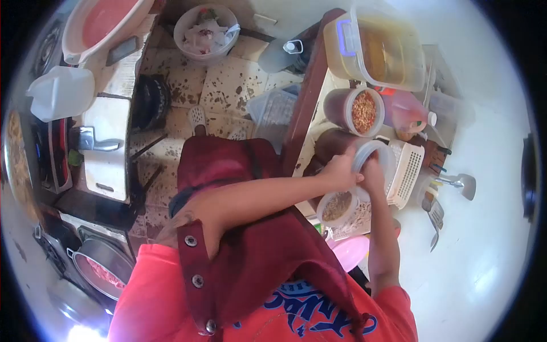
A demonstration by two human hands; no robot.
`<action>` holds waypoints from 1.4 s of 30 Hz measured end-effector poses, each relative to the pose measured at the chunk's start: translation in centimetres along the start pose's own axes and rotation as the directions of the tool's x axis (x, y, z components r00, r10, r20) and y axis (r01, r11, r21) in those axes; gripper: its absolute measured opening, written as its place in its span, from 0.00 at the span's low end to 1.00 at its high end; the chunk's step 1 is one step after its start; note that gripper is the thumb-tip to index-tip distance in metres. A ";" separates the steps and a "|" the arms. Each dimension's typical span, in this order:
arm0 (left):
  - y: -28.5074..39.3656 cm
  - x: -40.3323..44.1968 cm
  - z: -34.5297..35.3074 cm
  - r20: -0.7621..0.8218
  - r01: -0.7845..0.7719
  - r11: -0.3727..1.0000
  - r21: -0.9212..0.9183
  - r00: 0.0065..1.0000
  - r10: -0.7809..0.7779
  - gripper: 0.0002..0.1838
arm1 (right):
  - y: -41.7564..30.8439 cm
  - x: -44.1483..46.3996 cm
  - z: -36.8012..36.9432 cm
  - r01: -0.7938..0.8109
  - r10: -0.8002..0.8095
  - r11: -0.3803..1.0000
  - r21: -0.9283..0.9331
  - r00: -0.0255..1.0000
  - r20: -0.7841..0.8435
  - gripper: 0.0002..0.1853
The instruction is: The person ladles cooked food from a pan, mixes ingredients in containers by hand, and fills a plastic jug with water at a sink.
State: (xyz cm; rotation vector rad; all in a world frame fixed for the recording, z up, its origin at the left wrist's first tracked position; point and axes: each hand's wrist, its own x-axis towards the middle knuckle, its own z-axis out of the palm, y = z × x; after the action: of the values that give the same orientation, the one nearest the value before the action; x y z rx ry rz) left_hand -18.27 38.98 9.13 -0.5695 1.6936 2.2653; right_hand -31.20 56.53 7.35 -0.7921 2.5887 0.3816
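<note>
My left hand (340, 172) is closed on the near side of the rim of a clear plastic tub (337, 142) with dark contents. Inside the tub's round mouth is my right hand (373, 175), its fingers hidden by the rim and wall. Just beyond stands another tub (336, 111), filled with red and yellow chili flakes (364, 113). A smaller tub of greyish-brown seasoning (337, 207) sits closest to me, below my left hand. Right of my hands is a cream perforated basket (407, 174).
A large clear bin (373, 51) with purple latches stands at the far end of the shelf. Spatulas (436, 214) hang at right. Across the aisle are a white cutting board (108, 159), a cleaver (94, 139) and a pot (102, 265). A waste bin (205, 37) stands on the floor.
</note>
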 end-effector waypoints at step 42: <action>0.0 0.7 0.4 -0.040 -0.049 0.988 0.147 0.998 0.056 0.35 | -3.8 1.3 -5.2 -0.194 0.193 0.977 0.084 0.981 0.024 0.12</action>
State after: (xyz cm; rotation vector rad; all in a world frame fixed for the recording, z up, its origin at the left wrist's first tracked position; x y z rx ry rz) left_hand -18.91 39.35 8.89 -0.5522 1.8980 2.1556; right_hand -31.54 50.94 10.83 -0.5069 2.6562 0.3283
